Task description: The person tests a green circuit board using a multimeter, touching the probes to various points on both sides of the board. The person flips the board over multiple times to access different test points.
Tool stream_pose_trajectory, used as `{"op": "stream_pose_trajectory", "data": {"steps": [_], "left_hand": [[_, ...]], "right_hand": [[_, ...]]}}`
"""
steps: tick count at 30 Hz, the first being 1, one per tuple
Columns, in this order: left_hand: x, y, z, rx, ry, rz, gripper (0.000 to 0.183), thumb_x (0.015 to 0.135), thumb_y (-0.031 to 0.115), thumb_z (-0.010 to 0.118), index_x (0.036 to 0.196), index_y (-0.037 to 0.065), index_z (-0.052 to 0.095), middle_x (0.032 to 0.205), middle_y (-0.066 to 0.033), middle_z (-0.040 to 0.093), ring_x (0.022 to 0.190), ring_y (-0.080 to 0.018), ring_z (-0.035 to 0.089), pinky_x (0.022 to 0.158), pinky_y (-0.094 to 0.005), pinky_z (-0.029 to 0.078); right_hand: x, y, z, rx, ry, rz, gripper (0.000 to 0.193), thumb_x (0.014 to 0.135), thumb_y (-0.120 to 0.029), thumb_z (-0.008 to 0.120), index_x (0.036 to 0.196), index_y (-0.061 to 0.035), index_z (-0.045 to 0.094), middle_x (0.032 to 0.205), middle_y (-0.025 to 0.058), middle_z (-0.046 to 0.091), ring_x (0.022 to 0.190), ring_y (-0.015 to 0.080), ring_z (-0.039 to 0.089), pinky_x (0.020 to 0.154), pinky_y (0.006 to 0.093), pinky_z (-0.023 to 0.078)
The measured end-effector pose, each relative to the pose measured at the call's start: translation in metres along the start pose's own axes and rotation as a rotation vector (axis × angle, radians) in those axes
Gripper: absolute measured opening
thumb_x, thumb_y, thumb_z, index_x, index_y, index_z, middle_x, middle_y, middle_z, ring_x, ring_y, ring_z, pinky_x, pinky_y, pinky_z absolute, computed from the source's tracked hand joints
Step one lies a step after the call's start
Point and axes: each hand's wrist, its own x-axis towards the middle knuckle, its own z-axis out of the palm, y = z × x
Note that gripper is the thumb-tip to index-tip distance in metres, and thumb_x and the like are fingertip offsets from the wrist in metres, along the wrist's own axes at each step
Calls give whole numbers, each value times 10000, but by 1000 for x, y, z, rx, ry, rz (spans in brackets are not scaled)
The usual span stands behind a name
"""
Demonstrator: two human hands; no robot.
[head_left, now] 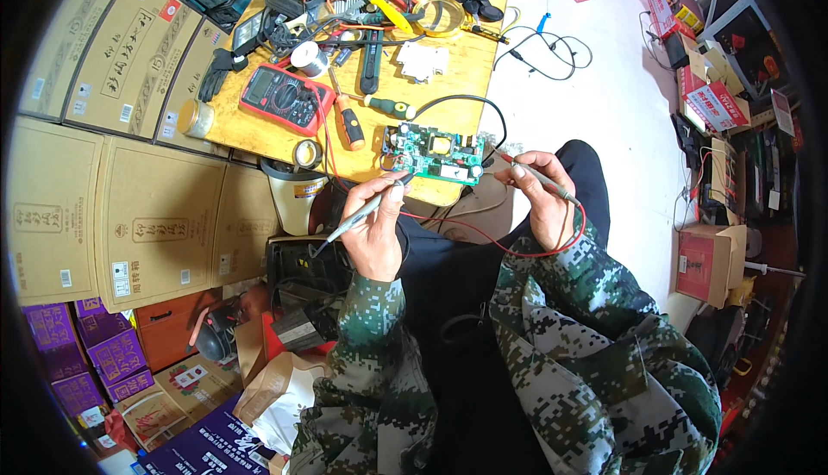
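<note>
A green circuit board (435, 154) with tall components lies at the near edge of the wooden table. My left hand (376, 229) pinches a grey test probe (366, 215), its tip at the board's near left edge. In my right hand (545, 195) is a second test probe (548, 184) with a red lead; its tip points at the board's right end, and I cannot tell if it touches. A red multimeter (287, 98) lies on the table to the left, a red lead running from it. Two screwdrivers, one yellow-and-black (350, 124) and one green-handled (388, 106), rest between meter and board.
Cables and tools heap at the table's far end, with a yellow brush (388, 9), a solder spool (309, 59) and a tape roll (442, 16). Cardboard boxes (164, 225) stack on the left. A bin (296, 199) stands below the table edge. Shelves with boxes (711, 104) line the right.
</note>
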Motion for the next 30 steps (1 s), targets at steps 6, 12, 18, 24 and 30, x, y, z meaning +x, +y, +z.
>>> {"op": "stream_pose_trajectory", "data": {"steps": [6,12,18,24,30], "left_hand": [[-5,-6,-6,-82,-27,-100,271,1090,166,717,1246,-50,669,1239,-185,768,1062,-210,743,948,-333,582],[-6,-16,-6,-111,-41,-118,359,1151,268,602,1256,-70,663,1243,-209,752,1104,-245,726,973,-357,556],[-10,-22,-11,-100,-50,-149,394,1166,294,551,1255,-74,659,1258,-234,741,1155,-265,711,978,-365,529],[-11,-24,-11,-105,-55,-141,377,1164,281,552,1218,-72,672,1246,-234,744,1137,-266,704,993,-375,508],[-10,-22,-11,-112,-54,-128,374,1158,273,549,1195,-76,677,1216,-227,748,1147,-290,711,993,-383,504]], "right_hand": [[2,1,2,-18,-17,-13,286,1112,-191,675,1284,32,628,1028,111,774,965,200,751,926,339,584],[5,3,3,-8,-31,-9,376,1110,-212,686,1365,60,636,1015,96,757,933,204,752,918,336,588],[9,5,12,-95,-52,35,506,1019,-93,796,1465,-14,570,1280,91,672,1075,180,701,940,320,579],[16,-5,14,-419,-261,-152,833,851,-93,922,1564,-64,491,1417,137,576,1228,214,612,907,330,562],[23,2,22,-546,-268,-268,823,817,14,886,1543,-90,513,1440,152,589,1165,250,628,916,362,565]]}}
